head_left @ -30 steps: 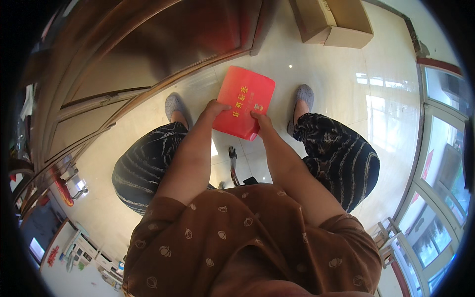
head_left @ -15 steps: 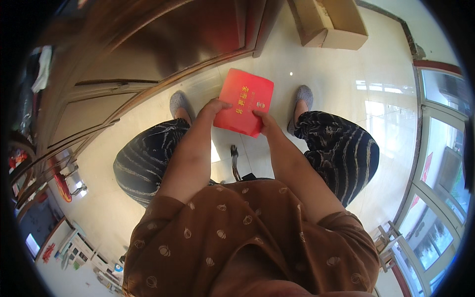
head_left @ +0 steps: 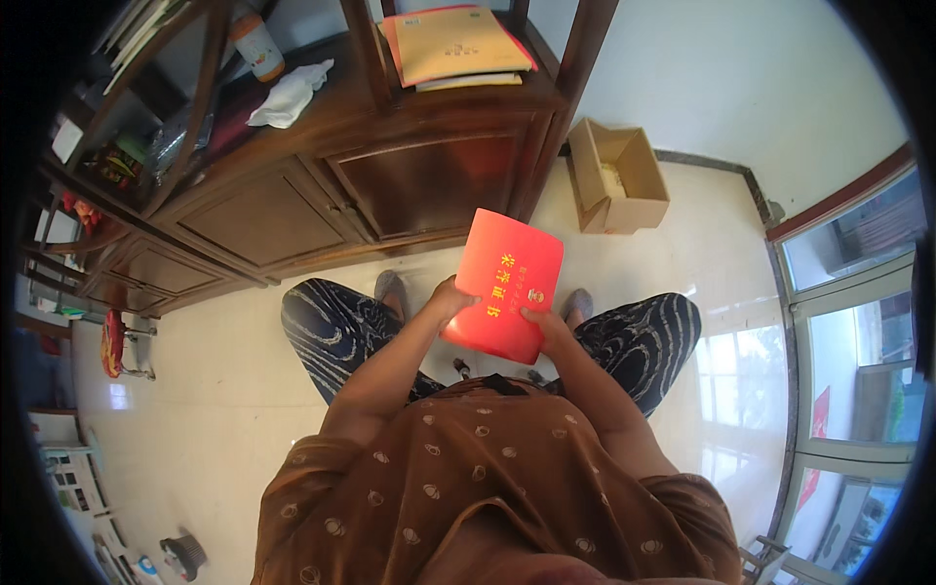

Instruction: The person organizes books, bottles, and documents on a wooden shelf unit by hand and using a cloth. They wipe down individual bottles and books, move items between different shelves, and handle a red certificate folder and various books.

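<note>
A red certificate folder [head_left: 507, 278] with gold lettering and a small gold emblem is held in front of me, between my knees. My left hand [head_left: 452, 302] grips its left edge, thumb on the cover and fingers underneath. At the lower right edge, my right hand [head_left: 548, 330] pinches it the same way, thumb on top. The folder is turned sideways and slightly tilted. The fingers behind it are hidden.
Ahead stands a dark wooden cabinet [head_left: 283, 210]. On its top lie a stack of yellow and tan folders [head_left: 458, 47], crumpled white tissue [head_left: 291, 95] and an orange-labelled bottle [head_left: 256, 47]. An open cardboard box [head_left: 639, 213] sits on the floor to its right. Glass doors [head_left: 848, 336] line the right side.
The view has tilted up, bringing the cabinet top and its stack of folders into sight. Both hands still hold the red certificate folder, which now appears lower and slightly right in the picture.
</note>
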`<action>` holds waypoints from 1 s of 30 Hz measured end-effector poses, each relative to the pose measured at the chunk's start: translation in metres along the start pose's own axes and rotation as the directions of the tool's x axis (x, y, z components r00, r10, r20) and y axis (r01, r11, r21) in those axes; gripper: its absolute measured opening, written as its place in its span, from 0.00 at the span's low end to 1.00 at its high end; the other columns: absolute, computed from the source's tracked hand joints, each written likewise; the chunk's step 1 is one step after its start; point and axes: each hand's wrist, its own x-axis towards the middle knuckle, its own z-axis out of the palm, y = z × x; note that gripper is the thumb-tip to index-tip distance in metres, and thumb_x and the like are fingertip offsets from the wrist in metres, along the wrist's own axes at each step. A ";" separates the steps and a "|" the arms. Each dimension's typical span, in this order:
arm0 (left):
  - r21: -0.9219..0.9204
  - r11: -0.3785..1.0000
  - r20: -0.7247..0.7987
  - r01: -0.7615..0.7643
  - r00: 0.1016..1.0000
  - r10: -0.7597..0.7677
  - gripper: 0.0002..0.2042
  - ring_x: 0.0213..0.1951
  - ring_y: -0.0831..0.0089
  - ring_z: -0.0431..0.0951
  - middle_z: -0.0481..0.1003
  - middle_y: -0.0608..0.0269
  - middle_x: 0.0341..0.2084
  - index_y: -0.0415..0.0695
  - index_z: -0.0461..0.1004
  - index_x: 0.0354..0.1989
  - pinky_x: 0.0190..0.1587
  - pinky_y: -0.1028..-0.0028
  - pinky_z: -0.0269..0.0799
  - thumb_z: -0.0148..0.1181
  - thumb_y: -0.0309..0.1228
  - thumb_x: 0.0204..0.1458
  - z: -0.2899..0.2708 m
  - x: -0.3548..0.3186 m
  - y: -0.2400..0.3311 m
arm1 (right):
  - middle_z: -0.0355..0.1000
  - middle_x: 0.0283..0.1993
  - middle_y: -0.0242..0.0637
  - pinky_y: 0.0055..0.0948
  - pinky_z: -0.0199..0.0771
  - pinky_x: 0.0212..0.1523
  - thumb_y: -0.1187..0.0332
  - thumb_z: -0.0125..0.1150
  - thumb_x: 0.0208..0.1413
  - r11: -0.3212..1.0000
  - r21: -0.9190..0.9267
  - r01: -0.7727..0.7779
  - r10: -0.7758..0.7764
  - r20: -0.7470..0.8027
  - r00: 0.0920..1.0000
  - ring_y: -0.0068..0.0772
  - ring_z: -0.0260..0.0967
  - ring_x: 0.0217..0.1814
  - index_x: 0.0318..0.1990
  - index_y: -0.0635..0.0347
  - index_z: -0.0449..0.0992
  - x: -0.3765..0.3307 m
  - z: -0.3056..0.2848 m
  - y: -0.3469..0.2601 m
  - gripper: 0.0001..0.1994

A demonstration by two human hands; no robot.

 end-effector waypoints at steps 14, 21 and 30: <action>0.053 0.669 -0.134 -0.741 0.659 0.740 0.24 0.49 0.71 0.76 0.76 0.57 0.49 0.34 0.66 0.57 0.53 0.71 0.72 0.65 0.23 0.51 0.030 -0.111 0.231 | 0.77 0.47 0.43 0.31 0.77 0.45 0.71 0.61 0.59 0.513 -0.487 0.707 -0.659 0.303 0.688 0.29 0.76 0.43 0.51 0.70 0.73 -0.130 0.214 -0.216 0.15; 0.114 0.613 -0.211 -0.782 0.583 0.784 0.19 0.43 0.67 0.80 0.78 0.54 0.44 0.33 0.69 0.52 0.48 0.69 0.75 0.64 0.22 0.51 0.013 -0.058 0.354 | 0.77 0.46 0.46 0.35 0.76 0.45 0.70 0.57 0.61 0.485 -0.579 0.656 -0.660 0.249 0.708 0.34 0.76 0.45 0.51 0.71 0.72 -0.073 0.308 -0.317 0.15; 0.610 0.592 -0.384 -0.527 0.457 0.802 0.19 0.46 0.48 0.79 0.78 0.40 0.42 0.32 0.68 0.48 0.49 0.59 0.74 0.61 0.30 0.49 0.009 0.015 0.429 | 0.75 0.47 0.54 0.44 0.77 0.44 0.73 0.51 0.64 0.340 -0.694 0.634 -0.739 0.220 0.637 0.45 0.76 0.45 0.54 0.73 0.68 0.052 0.347 -0.394 0.15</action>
